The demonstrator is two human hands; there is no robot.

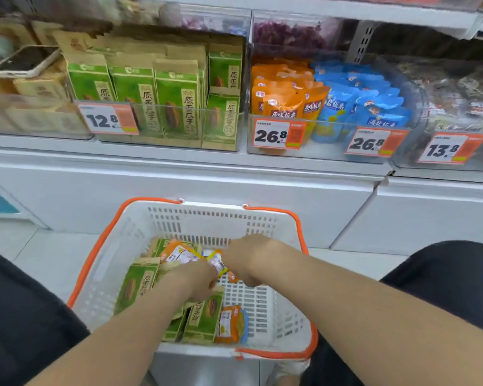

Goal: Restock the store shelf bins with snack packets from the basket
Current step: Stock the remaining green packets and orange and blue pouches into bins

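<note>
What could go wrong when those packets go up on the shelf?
The white-cased phone lies tilted on tan packets; a bump might slide it off. The green paper packets already fill their clear plastic bin, so more may not fit. Side by side, orange pouches and blue pouches could easily get mixed.

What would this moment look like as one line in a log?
step: picking from basket | left hand: among green packets | right hand: by orange packet | grip: unclear | shelf bins: untouched
</note>
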